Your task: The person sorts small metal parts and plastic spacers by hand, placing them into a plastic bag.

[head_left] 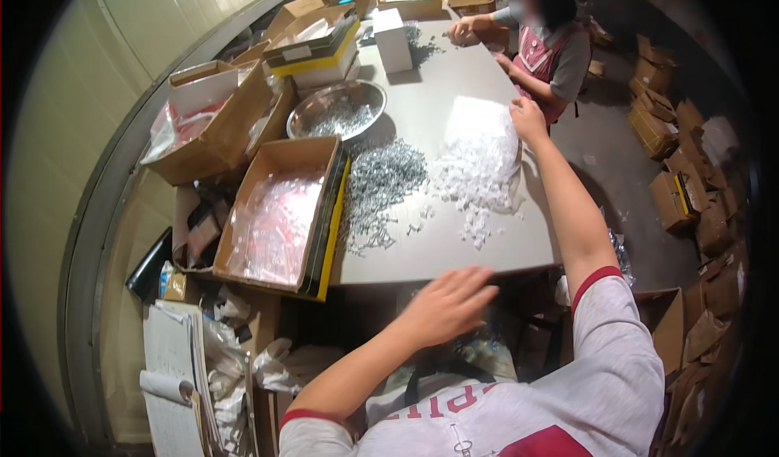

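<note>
Right hand [529, 119] seemingly pinches plastic bag [487, 122], grip partly hidden; left hand [449, 304] loosely spread.

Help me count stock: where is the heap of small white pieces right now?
In the head view, the heap of small white pieces lies on the table right of centre, right of the metal heap and nearer than the right hand.

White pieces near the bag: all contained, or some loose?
Some loose: white pieces lie scattered on the tabletop, in front of the white bag.
</note>
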Demonstrator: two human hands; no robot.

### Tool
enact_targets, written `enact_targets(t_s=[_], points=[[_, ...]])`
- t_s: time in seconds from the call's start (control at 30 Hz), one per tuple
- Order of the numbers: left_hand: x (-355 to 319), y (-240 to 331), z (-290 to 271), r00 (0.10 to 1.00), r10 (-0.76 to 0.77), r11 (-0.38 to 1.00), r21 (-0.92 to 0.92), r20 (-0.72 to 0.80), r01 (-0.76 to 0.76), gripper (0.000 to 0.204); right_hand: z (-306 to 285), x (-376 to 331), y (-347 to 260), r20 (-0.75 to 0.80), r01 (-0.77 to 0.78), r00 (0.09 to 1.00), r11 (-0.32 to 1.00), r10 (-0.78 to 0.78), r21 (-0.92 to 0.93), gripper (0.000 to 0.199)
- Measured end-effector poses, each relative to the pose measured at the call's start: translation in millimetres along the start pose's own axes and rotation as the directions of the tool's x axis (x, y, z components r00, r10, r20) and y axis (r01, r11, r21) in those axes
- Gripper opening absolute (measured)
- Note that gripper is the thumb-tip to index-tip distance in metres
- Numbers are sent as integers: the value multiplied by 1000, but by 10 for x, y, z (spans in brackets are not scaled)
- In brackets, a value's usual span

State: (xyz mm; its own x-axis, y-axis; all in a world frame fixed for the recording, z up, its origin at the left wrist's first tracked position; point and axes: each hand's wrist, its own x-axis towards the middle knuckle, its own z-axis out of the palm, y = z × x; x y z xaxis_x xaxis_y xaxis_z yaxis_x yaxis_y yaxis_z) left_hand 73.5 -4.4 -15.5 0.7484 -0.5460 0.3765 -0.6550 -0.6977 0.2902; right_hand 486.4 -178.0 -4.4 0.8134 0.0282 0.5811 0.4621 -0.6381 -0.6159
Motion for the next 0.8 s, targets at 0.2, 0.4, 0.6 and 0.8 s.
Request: enact_targets(t_s=[0.2, 0.4, 0.6, 0.8], points=[[961, -456, 441, 965, 150, 988, 4, 217, -154, 72, 450, 644, 322, 296, 58, 955, 975, 9, -216, 38], [1286, -684, 396, 969, 78, 997, -35, 233, -72, 72, 739, 985, 735, 611, -65, 778, 987, 144, -150, 33], [1442, -704, 655, 976, 211, 978, -8, 49, -211, 54, 659, 1055, 235, 642, -55, 762, 996, 86, -69, 25], [1910, -562, 933, 976, 211, 944, -270, 53, -189, 57, 148, 1085, -524, 434, 266, 860, 962, -268, 67, 24]])
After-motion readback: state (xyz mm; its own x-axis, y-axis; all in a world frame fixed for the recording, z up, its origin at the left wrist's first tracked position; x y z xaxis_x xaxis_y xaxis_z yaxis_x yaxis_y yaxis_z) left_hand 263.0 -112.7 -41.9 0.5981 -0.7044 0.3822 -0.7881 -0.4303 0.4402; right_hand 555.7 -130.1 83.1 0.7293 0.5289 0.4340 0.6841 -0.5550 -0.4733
